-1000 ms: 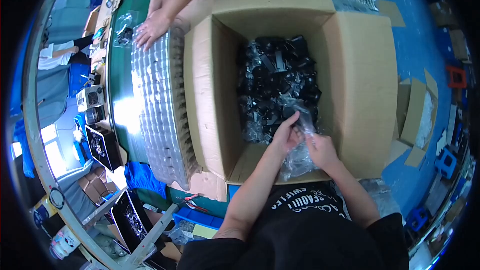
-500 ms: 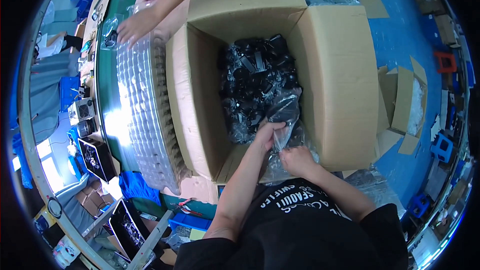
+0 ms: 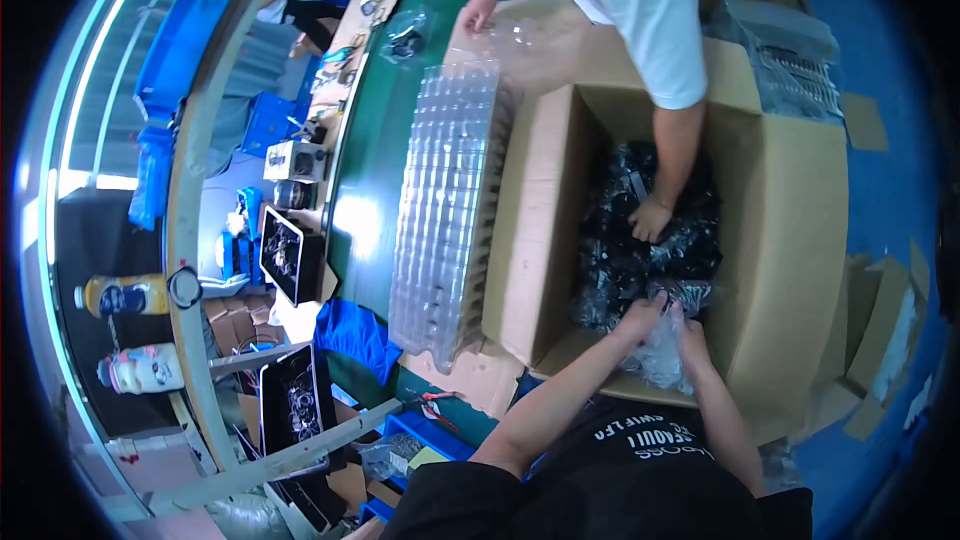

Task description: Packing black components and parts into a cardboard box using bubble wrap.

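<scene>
My left hand (image 3: 640,320) and my right hand (image 3: 690,343) are close together at the near end of a large open cardboard box (image 3: 785,270). Between them they grip a clear plastic bag (image 3: 658,358), bunched and crumpled below my fingers. What is inside the bag is hard to make out. Black parts in clear wrapping (image 3: 610,230) fill the bottom of the box. A co-worker's hand (image 3: 652,220) reaches down among these parts, just beyond my hands.
A tall stack of clear moulded trays (image 3: 445,210) stands left of the box on the green table (image 3: 365,180). Further left are black bins of small parts (image 3: 290,250). A bagged stack of trays (image 3: 785,55) lies at the far right. Opened cardboard (image 3: 880,330) lies on the blue floor.
My view has swung left, so everything sits further right. The co-worker has leaned over and put one hand into the box. My hands have drawn closer together on the bag.
</scene>
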Demonstrator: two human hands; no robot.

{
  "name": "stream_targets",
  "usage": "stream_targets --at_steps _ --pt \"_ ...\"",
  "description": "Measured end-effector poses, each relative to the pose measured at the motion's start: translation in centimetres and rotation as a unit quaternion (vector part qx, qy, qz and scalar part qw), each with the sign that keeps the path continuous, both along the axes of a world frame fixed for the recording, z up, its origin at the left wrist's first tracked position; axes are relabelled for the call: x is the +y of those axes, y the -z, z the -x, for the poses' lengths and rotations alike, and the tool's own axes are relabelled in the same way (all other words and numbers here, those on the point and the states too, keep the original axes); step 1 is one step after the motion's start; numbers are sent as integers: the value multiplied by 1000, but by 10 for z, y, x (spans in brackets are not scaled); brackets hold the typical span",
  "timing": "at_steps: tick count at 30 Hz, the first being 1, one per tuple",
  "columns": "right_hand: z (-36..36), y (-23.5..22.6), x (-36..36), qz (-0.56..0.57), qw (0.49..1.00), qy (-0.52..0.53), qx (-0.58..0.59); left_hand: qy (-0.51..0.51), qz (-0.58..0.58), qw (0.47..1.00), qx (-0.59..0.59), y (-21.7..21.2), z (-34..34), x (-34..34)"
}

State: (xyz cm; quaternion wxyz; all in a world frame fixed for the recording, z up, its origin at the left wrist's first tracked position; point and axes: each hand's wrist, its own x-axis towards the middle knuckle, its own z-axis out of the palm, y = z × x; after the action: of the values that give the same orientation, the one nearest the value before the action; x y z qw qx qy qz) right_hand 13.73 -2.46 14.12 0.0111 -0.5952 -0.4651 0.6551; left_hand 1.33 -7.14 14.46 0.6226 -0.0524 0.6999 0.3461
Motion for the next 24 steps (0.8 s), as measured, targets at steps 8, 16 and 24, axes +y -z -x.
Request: stream_targets --at_steps 8,16,24 --pt "20 -34 18 51 987 -123 93 303 -127 938 113 -30 22 -34" --pt "6 -9 -6 70 986 -43 143 534 -191 771 289 -49 25 -55" --pt "-2 -13 -14 84 972 -199 92 588 -261 612 460 -32 -4 -59"
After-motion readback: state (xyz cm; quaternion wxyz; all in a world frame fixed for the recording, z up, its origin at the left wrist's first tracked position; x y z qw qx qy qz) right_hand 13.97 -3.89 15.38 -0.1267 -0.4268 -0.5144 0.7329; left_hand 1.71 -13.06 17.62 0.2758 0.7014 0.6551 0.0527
